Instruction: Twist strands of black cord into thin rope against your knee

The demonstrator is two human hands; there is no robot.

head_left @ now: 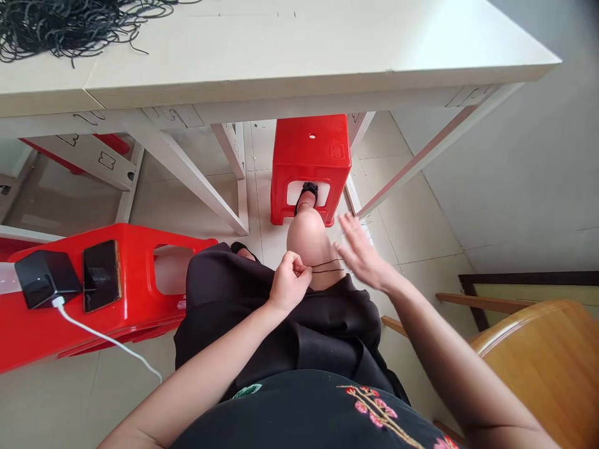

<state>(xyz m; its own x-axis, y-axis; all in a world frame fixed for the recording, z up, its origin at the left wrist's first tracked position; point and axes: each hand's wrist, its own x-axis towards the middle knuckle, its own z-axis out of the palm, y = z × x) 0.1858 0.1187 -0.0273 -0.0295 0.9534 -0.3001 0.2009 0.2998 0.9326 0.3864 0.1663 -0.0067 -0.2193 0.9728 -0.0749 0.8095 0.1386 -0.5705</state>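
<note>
My left hand (291, 282) is closed in a pinch over my bare knee. From its fingertips a thin black cord (327, 270) runs to the right in two strands across the skin of my thigh. My right hand (364, 254) hovers just right of the knee, its fingers stretched out and a little blurred. The strands reach toward the heel of that hand; whether they touch it I cannot tell. A tangled heap of black cords (70, 28) lies on the white table (299, 56) at the upper left.
A red stool (311, 146) stands under the table beyond my foot. Left of me, another red stool (140, 293) bears a phone (102, 275) and a black charger block (47, 279) with a white cable (110, 340). A wooden chair (545, 368) stands at the lower right, near the wall.
</note>
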